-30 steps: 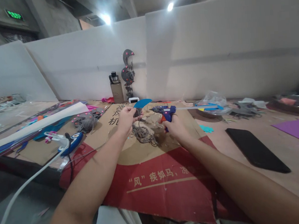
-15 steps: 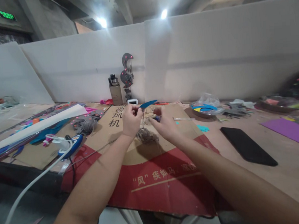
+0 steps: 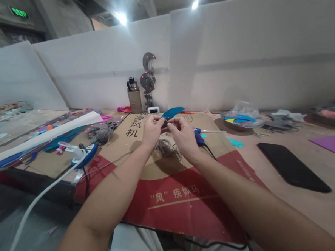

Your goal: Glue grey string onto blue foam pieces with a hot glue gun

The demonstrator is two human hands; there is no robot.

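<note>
A blue curved piece (image 3: pixel 173 112) of thin sheet, pointed like a crescent, is held above the cardboard. My left hand (image 3: pixel 152 133) is closed on its lower end in a pinch. Fingertips of my right hand (image 3: pixel 183 136) press together at the same spot, against a small dark bit (image 3: pixel 165 122) between both hands; its kind is unclear. Below them a tangle of grey yarn (image 3: pixel 166 148) lies on the printed cardboard (image 3: pixel 147 168). To the right of my right hand rests a blue glue gun (image 3: pixel 198 137) with a black cord, partly hidden by the hand.
A bottle (image 3: pixel 134 96) and a hanging grey crescent ornament (image 3: pixel 148 75) stand near the white partition (image 3: pixel 95 65). A black phone-like slab (image 3: pixel 292 166) and a bowl of blue pieces (image 3: pixel 238 123) lie rightward. A power strip (image 3: pixel 85 156) and yarn ball (image 3: pixel 101 133) lie leftward.
My right hand has moved left and up to meet my left hand at the blue piece. The glue gun, mostly hidden by that hand before, now shows beside it. The view has shifted slightly.
</note>
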